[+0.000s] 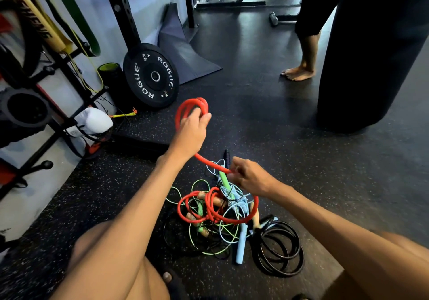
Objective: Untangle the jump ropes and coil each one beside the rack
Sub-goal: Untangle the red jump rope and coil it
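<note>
Left hand (192, 132) fingers grip coiled thick red rubber jump rope (192, 101); right hand (253, 179) fingers pinch its strand above tangled ropes (239, 241).

I'm watching through one head camera, facing forward and down, sitting close behind the left hand (190, 132) and right hand (253, 179), floor (267, 118) stretching beyond the fingers (205, 116).

Both bare forearms reach forward from the lower edge of the view, the person crouched with bare knees beneath them. The left hand (191, 134) is raised higher and farther out, fingers curled round loops of the red rope (192, 101). The right hand (251, 179) sits lower and nearer, back up, pinching a strand of the same rope.
</note>
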A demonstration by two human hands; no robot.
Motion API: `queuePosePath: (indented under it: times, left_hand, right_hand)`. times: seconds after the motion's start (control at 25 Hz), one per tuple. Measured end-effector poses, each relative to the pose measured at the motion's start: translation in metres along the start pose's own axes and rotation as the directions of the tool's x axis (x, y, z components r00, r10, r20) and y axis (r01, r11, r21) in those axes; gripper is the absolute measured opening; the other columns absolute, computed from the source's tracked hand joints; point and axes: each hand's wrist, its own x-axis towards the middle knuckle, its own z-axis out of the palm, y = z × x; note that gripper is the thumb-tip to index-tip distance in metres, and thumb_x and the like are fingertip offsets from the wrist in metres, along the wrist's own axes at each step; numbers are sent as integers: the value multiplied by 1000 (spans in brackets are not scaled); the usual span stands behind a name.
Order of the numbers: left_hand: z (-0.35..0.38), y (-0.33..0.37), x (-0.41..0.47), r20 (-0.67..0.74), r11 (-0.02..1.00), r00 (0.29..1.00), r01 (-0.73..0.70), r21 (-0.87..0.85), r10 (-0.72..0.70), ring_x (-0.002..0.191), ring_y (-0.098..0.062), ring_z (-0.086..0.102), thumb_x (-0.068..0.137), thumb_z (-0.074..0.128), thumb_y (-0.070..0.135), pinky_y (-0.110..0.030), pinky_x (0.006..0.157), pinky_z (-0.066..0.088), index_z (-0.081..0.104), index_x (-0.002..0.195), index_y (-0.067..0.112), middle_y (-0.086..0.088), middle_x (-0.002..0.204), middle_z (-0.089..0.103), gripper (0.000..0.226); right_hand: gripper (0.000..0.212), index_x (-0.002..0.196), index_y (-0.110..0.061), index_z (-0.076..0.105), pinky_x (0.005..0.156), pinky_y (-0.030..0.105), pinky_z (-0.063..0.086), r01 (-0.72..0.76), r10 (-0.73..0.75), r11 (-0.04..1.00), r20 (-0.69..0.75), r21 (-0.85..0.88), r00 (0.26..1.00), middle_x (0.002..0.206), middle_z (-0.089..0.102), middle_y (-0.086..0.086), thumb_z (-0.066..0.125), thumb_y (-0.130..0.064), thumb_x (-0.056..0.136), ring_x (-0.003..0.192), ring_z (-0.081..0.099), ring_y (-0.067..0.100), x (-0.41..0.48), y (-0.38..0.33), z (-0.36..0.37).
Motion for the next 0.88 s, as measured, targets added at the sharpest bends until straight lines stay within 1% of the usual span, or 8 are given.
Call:
queuePosePath:
  times: [0.12,0.28,0.4,0.48,0.56,0.64,0.76,0.88]
  left_hand:
    - [10,4,-5,163,974,986,-71,217,35,78,-40,63,102,42,38,-48,75,49,55,93,15,-13,75,65,28]
    - [17,10,-14,367,930,929,-88,356,-53,82,-40,67,101,42,40,-48,82,52,59,88,14,-17,84,70,33]
    - [24,14,-21,547,967,819,37,251,-173,58,-28,68,103,42,34,-35,61,57,60,83,6,-13,69,70,39]
    - [26,17,-21,588,975,778,161,155,-222,39,-21,55,104,41,34,-24,42,45,59,80,2,-7,51,60,44]
    - [26,18,-21,579,969,777,191,157,-247,34,-18,46,102,39,37,-20,40,39,65,81,-1,-4,45,52,50]
    - [23,17,-21,575,966,776,198,169,-259,33,-16,44,102,39,37,-18,39,37,68,77,1,-3,42,49,52]
    - [8,8,-16,555,949,776,301,90,-299,32,-16,37,103,40,34,-17,36,31,66,72,2,-2,39,42,51]
    - [-12,1,-7,580,902,755,424,-78,-304,30,-16,29,104,37,31,-19,36,26,63,73,-1,-3,38,34,52]
  right_hand:
    - [13,90,-13,58,57,34,37,114,-114,993,4,-31,993,74,62,14,55,-21,101,60,47,15,-1,-8,-15]
    - [21,87,-18,56,56,29,37,178,-177,980,20,-85,984,68,57,4,49,-27,104,57,45,13,0,-5,-27]
    - [25,84,-23,54,59,42,45,190,-203,966,-59,-173,977,66,59,-3,47,-39,103,59,53,18,1,1,-30]
    - [31,81,-24,54,58,40,45,154,-184,972,-164,-177,969,63,58,-6,51,-50,98,57,52,12,2,0,-37]
    - [47,77,-17,54,54,36,45,92,-107,993,-227,-77,968,60,56,-6,58,-63,87,52,49,9,2,0,-47]
    - [56,82,-12,57,56,37,51,11,-5,999,-135,40,991,64,59,-2,60,-68,80,54,55,12,-2,7,-53]
    - [36,94,-10,57,72,42,59,-95,95,995,100,-11,990,73,64,-2,70,-43,88,67,65,15,-8,30,-45]
    - [20,95,-6,51,78,53,58,-126,127,986,-3,112,992,80,71,11,70,-13,91,78,73,30,-8,42,-40]
